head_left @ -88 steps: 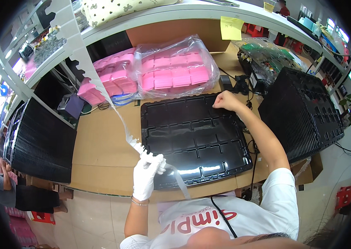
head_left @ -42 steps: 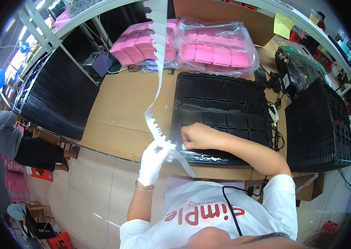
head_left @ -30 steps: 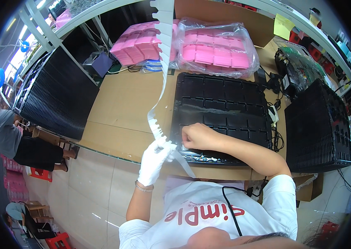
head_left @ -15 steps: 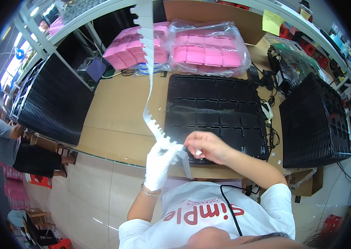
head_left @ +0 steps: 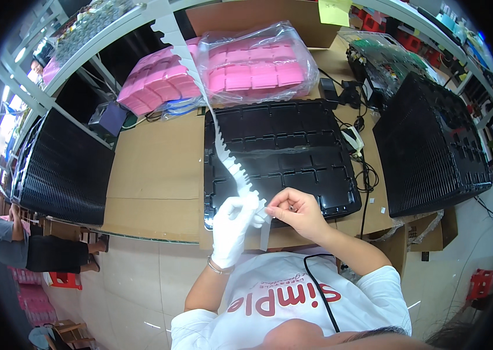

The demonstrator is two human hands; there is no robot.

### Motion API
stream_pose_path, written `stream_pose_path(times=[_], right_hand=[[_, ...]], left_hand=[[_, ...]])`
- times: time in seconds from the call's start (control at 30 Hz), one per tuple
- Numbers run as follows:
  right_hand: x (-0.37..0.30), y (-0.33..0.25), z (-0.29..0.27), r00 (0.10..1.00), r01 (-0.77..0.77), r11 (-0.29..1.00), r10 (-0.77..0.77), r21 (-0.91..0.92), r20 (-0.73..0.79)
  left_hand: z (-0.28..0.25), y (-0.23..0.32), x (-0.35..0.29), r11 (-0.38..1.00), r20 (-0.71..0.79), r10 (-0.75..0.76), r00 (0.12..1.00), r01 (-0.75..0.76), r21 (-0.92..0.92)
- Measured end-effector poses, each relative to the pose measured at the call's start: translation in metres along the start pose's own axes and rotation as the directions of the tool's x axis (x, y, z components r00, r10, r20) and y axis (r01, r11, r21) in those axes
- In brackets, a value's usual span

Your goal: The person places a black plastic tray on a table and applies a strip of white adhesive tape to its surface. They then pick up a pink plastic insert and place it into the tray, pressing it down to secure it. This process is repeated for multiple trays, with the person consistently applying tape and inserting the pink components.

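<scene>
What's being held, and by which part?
The left hand grips the notched white strip near its lower end; whether the right hand holds it too is unclear.

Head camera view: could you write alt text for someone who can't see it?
A white-gloved left hand holds a notched white strip, the bare right hand close beside it, near a black tray. Pink pieces lie behind; black stacks stand left and right.

Red stools (head_left: 481,284) stand on pale floor tiles (head_left: 133,280).
</scene>
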State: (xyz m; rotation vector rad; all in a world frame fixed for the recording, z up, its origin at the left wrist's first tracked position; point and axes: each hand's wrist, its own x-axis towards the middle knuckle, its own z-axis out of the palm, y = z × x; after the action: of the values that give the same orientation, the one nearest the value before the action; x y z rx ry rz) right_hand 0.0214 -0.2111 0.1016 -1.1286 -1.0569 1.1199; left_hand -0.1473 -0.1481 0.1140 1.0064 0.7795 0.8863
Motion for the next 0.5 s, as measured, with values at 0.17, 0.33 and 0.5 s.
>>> stream_pose_path(times=[0.17,0.33,0.5], right_hand=[[-0.008,-0.007,-0.013,0.851,0.479,0.723,-0.521,-0.498,0.064],[-0.029,-0.027,-0.032,0.853,0.497,0.686,-0.497,-0.531,0.155],[-0.029,-0.056,-0.133,0.969,-0.231,0.875,0.169,-0.426,-0.179]], left_hand=[[0.011,0.001,0.006,0.996,0.081,-0.063,0.995,0.057,0.071],[0.019,-0.009,0.011,0.996,0.037,-0.058,0.998,0.055,0.070],[0.007,-0.010,0.010,0.992,0.024,-0.047,0.999,0.044,0.116]])
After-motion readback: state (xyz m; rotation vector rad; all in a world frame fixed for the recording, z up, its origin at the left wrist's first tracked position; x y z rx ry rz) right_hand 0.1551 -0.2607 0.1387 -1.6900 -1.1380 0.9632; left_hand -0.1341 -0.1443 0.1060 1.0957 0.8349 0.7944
